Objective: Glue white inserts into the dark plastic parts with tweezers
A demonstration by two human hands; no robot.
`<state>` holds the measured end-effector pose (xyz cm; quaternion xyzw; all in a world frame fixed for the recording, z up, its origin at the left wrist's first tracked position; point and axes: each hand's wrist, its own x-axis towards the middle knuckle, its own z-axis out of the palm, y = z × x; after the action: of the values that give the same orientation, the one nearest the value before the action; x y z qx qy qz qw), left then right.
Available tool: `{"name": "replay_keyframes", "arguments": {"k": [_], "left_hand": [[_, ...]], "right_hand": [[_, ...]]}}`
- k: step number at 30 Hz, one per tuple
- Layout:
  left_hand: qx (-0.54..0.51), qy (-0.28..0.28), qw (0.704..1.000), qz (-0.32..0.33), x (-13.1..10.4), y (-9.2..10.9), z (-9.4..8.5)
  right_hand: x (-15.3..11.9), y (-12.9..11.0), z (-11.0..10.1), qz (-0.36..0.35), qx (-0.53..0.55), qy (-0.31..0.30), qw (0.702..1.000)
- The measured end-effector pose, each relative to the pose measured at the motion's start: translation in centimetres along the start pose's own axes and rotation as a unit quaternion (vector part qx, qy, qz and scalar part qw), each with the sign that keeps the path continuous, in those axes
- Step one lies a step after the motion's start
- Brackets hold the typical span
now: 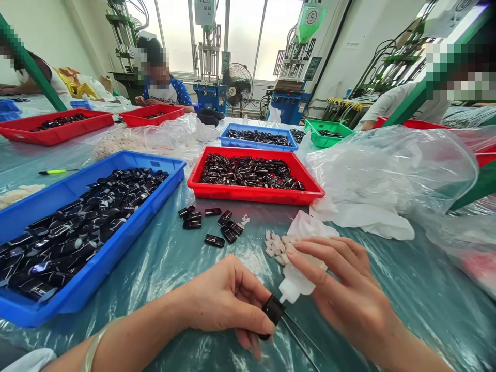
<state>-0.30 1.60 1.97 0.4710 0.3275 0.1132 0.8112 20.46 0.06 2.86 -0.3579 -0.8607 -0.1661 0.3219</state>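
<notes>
My left hand (228, 299) pinches a small black plastic casing (274, 310) between thumb and fingers, low in the middle of the view. At its edge is the nozzle of a white squeeze bottle (296, 283); whether they touch I cannot tell. My right hand (344, 289) is curved around this bottle, its thumb hidden. Just beyond the right fingertips lies a pile of small off-white pieces (275, 247). Two thin metal prongs (300, 338), perhaps tweezers, run down right from beside the casing. Several loose black casings (214, 240) lie on the table ahead.
A blue tray (170, 178) of black parts stands left, and a red tray (256, 194) of them ahead. Crumpled clear plastic bags (387, 165) fill the right. Farther trays, a fan (237, 85), machines and other people are behind. Plastic sheeting (163, 248) covers the table.
</notes>
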Motion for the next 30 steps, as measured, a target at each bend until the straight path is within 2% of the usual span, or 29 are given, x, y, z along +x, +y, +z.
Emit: {"name": "replay_keyframes", "arguments": {"k": [11, 17, 21, 23, 24, 27, 28, 30], "left_hand": [[0.006, 0.003, 1.000, -0.014, 0.2, -0.1, 0.0], [0.011, 0.014, 1.000, -0.002, 0.2, -0.2, 0.0], [0.019, 0.031, 0.999, 0.003, 0.3, -0.3, 0.1], [0.024, 0.044, 0.999, 0.012, 0.4, -0.4, 0.0], [0.032, 0.051, 0.998, 0.021, 0.5, -0.5, -0.1], [0.074, 0.065, 0.993, 0.060, 0.6, -0.7, -0.2], [0.086, 0.068, 0.992, 0.070, 0.6, -0.8, -0.2], [0.099, 0.074, 0.989, 0.079, 0.5, -0.8, -0.2]], "right_hand": [[-1.1, -0.4, -0.1, -0.025, -0.027, -0.021, 0.999], [-0.7, -0.1, -0.1, -0.010, 0.010, -0.019, 1.000], [-0.5, 0.7, 0.4, 0.025, 0.058, -0.009, 0.998], [-0.7, 1.4, 0.7, 0.085, 0.081, -0.008, 0.993], [-0.8, 1.8, 0.8, 0.144, 0.097, -0.007, 0.985], [-1.6, 3.2, 0.7, 0.359, 0.147, -0.004, 0.922], [-2.0, 3.7, 0.6, 0.411, 0.156, -0.001, 0.898], [-2.9, 4.7, 0.2, 0.466, 0.156, 0.006, 0.871]]}}
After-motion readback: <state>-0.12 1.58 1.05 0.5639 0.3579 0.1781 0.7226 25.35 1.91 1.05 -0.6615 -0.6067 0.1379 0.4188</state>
